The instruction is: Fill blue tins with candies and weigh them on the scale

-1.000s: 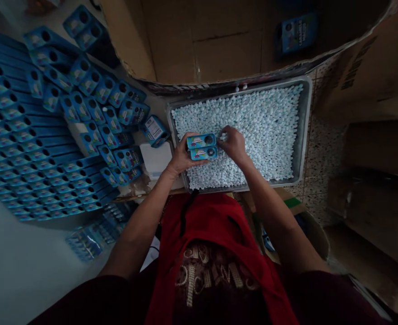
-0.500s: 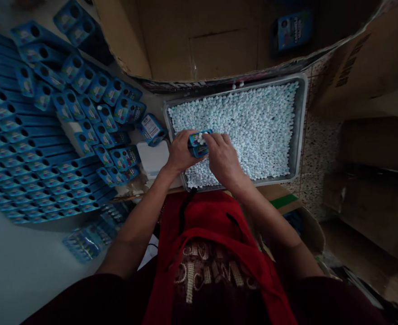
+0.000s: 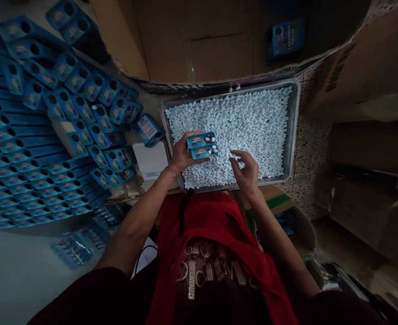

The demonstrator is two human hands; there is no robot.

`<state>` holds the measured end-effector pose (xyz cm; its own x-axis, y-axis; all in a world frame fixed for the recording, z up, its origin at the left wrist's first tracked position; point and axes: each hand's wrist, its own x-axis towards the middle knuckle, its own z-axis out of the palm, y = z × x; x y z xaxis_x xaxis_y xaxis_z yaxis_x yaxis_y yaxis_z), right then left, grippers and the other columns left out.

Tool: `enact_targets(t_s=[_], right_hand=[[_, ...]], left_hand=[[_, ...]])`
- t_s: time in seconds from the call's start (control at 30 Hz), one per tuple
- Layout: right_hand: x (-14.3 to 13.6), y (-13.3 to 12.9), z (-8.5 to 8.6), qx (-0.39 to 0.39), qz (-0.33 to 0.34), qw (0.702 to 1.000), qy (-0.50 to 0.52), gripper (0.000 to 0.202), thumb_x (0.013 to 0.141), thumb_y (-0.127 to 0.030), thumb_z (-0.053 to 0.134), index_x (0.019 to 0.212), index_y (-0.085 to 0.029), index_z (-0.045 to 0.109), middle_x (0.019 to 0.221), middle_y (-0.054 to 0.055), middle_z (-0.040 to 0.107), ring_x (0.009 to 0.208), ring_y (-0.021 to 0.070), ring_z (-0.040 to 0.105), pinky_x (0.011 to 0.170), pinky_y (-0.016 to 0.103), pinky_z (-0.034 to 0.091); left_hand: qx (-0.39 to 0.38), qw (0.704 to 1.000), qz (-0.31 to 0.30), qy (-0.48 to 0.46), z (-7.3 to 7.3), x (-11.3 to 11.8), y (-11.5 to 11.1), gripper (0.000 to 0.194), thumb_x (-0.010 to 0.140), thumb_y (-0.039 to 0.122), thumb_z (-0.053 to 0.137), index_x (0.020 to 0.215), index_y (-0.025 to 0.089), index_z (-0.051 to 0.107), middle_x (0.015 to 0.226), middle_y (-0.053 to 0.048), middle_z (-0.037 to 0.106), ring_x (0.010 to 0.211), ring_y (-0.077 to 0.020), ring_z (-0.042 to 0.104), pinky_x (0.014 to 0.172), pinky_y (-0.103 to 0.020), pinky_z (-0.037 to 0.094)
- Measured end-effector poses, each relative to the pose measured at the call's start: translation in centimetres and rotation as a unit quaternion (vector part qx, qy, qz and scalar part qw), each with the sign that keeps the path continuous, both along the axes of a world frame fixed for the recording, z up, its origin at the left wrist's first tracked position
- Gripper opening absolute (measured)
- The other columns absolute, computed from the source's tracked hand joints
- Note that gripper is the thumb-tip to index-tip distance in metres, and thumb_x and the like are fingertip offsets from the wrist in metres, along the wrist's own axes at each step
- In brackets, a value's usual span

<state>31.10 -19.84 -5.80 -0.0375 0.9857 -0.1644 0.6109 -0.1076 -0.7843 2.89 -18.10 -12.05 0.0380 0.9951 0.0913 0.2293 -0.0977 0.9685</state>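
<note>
Over the tray (image 3: 295, 135) of pale pellets (image 3: 253, 126): left hand (image 3: 180, 155) grips two small blue boxes (image 3: 201, 145), white pellets at their holes. Right hand (image 3: 246, 169) hovers beside, fingers loosely spread, empty. Filling step; picking more pellets seems due.

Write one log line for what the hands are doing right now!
left hand: holds two blue boxes | right hand: open, over white pellets | metal tray: full | boxes' holes: pellets showing

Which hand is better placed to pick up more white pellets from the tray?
Right, probably. The right hand is free, fingers spread just above the white pellets in the metal tray. The left hand is occupied, gripping two blue boxes over the tray.
</note>
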Motion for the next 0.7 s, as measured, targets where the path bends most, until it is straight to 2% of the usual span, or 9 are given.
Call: enact_targets(t_s=[0.1,0.2,0.27,0.33,0.37,0.43,0.5,0.57,0.7], right_hand=[[0.4,1.0,-0.1,0.011,-0.007,0.999,-0.029,0.030,0.100,-0.040,0.071,0.123,-0.026,0.082,0.131,0.014,0.082,0.127,0.0347,0.076,0.105,0.056,0.064],[1.2,2.0,0.0,-0.031,-0.032,0.999,-0.029,0.040,0.091,-0.043,0.075,0.126,-0.026,0.081,0.137,0.014,0.075,0.130,0.0352,0.073,0.098,0.053,0.065],[1.5,2.7,-0.2,-0.058,-0.078,0.995,-0.004,0.044,0.086,-0.048,0.080,0.123,-0.026,0.078,0.131,0.011,0.074,0.123,0.0333,0.074,0.099,0.053,0.065],[1.6,3.3,-0.6,-0.060,-0.121,0.989,0.055,0.049,0.084,-0.051,0.082,0.124,-0.026,0.071,0.124,0.009,0.072,0.118,0.0315,0.075,0.105,0.054,0.063],[1.5,3.6,-0.8,-0.059,-0.113,0.988,0.092,0.054,0.082,-0.050,0.082,0.128,-0.026,0.067,0.127,0.009,0.072,0.120,0.0315,0.076,0.108,0.056,0.062],[1.4,4.0,-1.3,-0.059,-0.035,0.989,0.132,0.070,0.078,-0.046,0.083,0.142,-0.029,0.060,0.143,0.012,0.070,0.129,0.0337,0.075,0.113,0.058,0.061],[1.2,4.4,-1.7,-0.064,0.070,0.990,0.102,0.086,0.073,-0.045,0.088,0.151,-0.030,0.055,0.152,0.015,0.068,0.134,0.0366,0.073,0.113,0.060,0.061],[0.9,4.6,-2.0,-0.076,0.128,0.988,0.051,0.091,0.072,-0.051,0.093,0.152,-0.028,0.056,0.145,0.015,0.072,0.129,0.0379,0.075,0.111,0.061,0.062],[-0.7,4.5,-1.6,-0.083,0.170,0.981,0.035,0.090,0.072,-0.066,0.096,0.146,-0.026,0.061,0.130,0.012,0.077,0.112,0.0358,0.078,0.098,0.055,0.066]], left_hand=[[-0.049,0.998,-0.010,-0.037,-0.1,1.6,-0.3,0.095,0.074,0.074,0.107,0.142,0.020,0.068,0.135,-0.013,0.082,0.120,-0.0323,0.084,0.107,-0.048,0.068],[-0.098,0.993,-0.019,-0.055,0.1,3.3,-0.8,0.095,0.063,0.061,0.115,0.136,0.019,0.070,0.123,-0.010,0.084,0.113,-0.0324,0.084,0.105,-0.047,0.068],[-0.161,0.980,0.029,-0.117,0.0,4.3,-0.7,0.095,0.064,0.048,0.117,0.139,0.018,0.067,0.125,-0.012,0.083,0.116,-0.0318,0.083,0.107,-0.046,0.066],[-0.156,0.980,0.047,-0.119,-0.1,5.1,-0.3,0.099,0.060,0.045,0.119,0.139,0.017,0.066,0.125,-0.012,0.083,0.117,-0.0328,0.083,0.106,-0.046,0.067],[-0.149,0.981,0.044,-0.118,-0.1,5.4,-0.1,0.099,0.057,0.045,0.120,0.137,0.017,0.068,0.125,-0.012,0.083,0.117,-0.0336,0.082,0.106,-0.047,0.067],[-0.124,0.985,0.037,-0.113,0.1,5.9,0.4,0.100,0.056,0.045,0.121,0.137,0.017,0.069,0.129,-0.014,0.082,0.120,-0.0353,0.081,0.111,-0.050,0.065],[-0.092,0.990,0.020,-0.109,0.4,6.2,0.7,0.099,0.060,0.045,0.119,0.141,0.017,0.069,0.136,-0.017,0.079,0.127,-0.0374,0.079,0.117,-0.052,0.062],[-0.063,0.994,-0.007,-0.090,0.8,5.9,0.7,0.100,0.058,0.046,0.120,0.140,0.015,0.072,0.141,-0.020,0.076,0.135,-0.0407,0.074,0.123,-0.054,0.059],[-0.054,0.997,-0.038,-0.046,2.2,3.8,-0.7,0.099,0.056,0.055,0.120,0.136,0.016,0.076,0.141,-0.023,0.072,0.138,-0.0429,0.069,0.123,-0.055,0.058]])
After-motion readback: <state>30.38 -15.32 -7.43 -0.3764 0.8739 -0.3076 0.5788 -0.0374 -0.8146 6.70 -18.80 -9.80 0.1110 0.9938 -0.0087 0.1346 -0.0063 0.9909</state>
